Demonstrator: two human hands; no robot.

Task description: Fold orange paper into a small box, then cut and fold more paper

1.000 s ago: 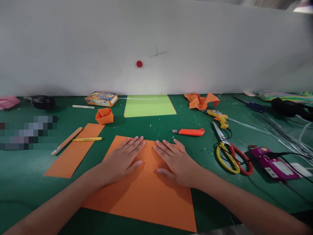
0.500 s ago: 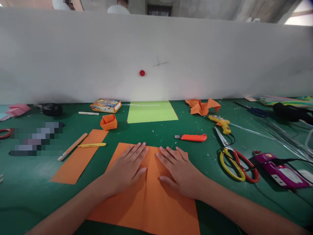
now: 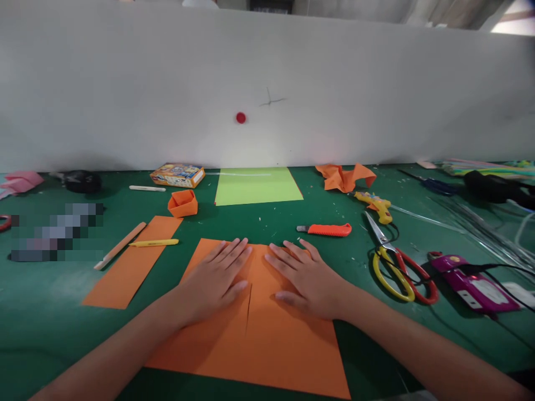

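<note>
A large orange sheet of paper [image 3: 251,356] lies in front of me on the green table, with a dark crease or slit line near its middle. My left hand [image 3: 213,281] rests flat on its left half, fingers stretched out. On the right half my right hand [image 3: 311,281] is pressed flat too, fingers spread. Left of the sheet is an orange paper strip [image 3: 129,273] with a yellow pen [image 3: 154,243] and a wooden stick [image 3: 120,245] on it. A red-orange utility knife [image 3: 324,229] lies beyond my right hand.
To the right lie scissors [image 3: 393,262], a yellow glue gun [image 3: 374,204] and a purple power strip [image 3: 472,283] with black cables. Farther back are a lime sheet [image 3: 259,186], crumpled orange paper [image 3: 346,177], a small box [image 3: 178,175] and a folded orange paper piece [image 3: 183,203]. A white partition [image 3: 334,83] stands behind.
The orange sheet lies flatter now, its raised middle fold reduced to a short line. Both hands stay in nearly the same places. The whole view has shifted slightly.
</note>
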